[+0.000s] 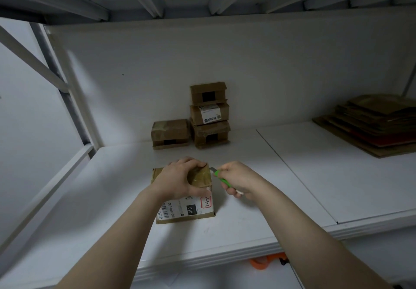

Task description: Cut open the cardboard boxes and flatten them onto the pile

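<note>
Cardboard box (186, 207) with a printed label sits near the front edge of the white shelf (292, 187), at about 6 o'clock in the view. The main danger looks to be at its 1 o'clock corner. There the short blade of the green knife (221, 179), gripped in the closed right hand (236, 180), comes just beside the fingertips of the left hand (177, 180). A slip on the glossy tape, or a hard pull toward 9 o'clock, could carry the edge into those fingers. A loose hold could also let the light box skid on the smooth shelf.

The box lies under the left hand, which covers its far half palm down, fingers curled over the far edge and thumb on the taped top. From the right hand the box is just at 9 o'clock, apart from the hand itself and met only by the blade.

Farther back, at 12 o'clock against the back wall (270, 74), stand three stacked boxes (209, 115) with a single box (170, 133) touching their 9 o'clock side. The pile (371, 126) of flattened cardboard lies well apart at 2 o'clock.
</note>
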